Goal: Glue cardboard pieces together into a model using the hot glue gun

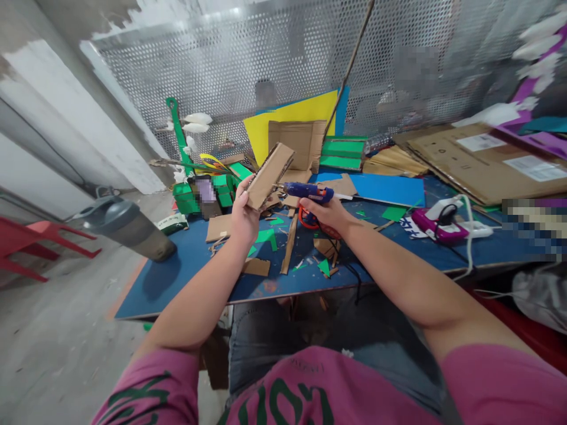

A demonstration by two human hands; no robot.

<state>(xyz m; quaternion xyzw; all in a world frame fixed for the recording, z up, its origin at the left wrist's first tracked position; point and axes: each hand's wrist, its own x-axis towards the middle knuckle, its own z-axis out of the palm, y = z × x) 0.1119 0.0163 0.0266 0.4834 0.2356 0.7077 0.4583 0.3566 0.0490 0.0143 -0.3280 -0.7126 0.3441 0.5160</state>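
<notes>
My left hand (246,213) grips a narrow cardboard piece (271,177) by its lower end, holding it tilted above the table. In my right hand (322,213) is a blue hot glue gun (308,191) with an orange trigger and a white glue stick poking out at its back. The gun's nozzle points left, close to the cardboard's right edge; whether they touch I cannot tell. Below both hands lie cardboard scraps (257,267) and green paper scraps (266,239).
A tumbler (128,227) stands at the blue table's (190,283) left end. Behind are an open cardboard form (295,147), a yellow sheet (257,131) and a blue sheet (390,190). A magenta power strip (443,227) with cords sits right, near flattened cardboard (478,162). Metal mesh backs the table.
</notes>
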